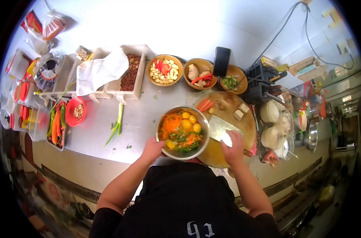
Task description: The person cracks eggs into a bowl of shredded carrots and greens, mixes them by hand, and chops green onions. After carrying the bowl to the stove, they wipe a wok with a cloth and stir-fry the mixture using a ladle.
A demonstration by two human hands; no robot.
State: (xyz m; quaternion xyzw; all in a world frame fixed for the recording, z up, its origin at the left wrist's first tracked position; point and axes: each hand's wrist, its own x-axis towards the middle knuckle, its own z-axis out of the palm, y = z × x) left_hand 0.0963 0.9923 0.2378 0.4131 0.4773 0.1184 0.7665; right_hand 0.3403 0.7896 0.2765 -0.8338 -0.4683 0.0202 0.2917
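Note:
A steel bowl [204, 143] holds several egg yolks [187, 123], shredded carrot [171, 123] and chopped greens [185, 147]. My left hand [153, 149] grips its left rim, fingers closed. Right of the bowl, my right hand [233, 146] is closed around a small white object [227, 139] that looks like an egg or shell. Beneath that hand lies a broad metal cleaver blade [220, 126] on the round wooden board [246, 133]. Red pepper pieces [205, 105] and pale blocks [240, 112] rest on the board too.
Behind stand a bowl of garlic [164, 70], a bowl of ginger [199, 74], a bowl of greens [231, 82] and a phone [221, 61]. At left are a spring onion [118, 126], a red bowl [71, 115] and a pepper tray [56, 139]. White containers [270, 112] stand right.

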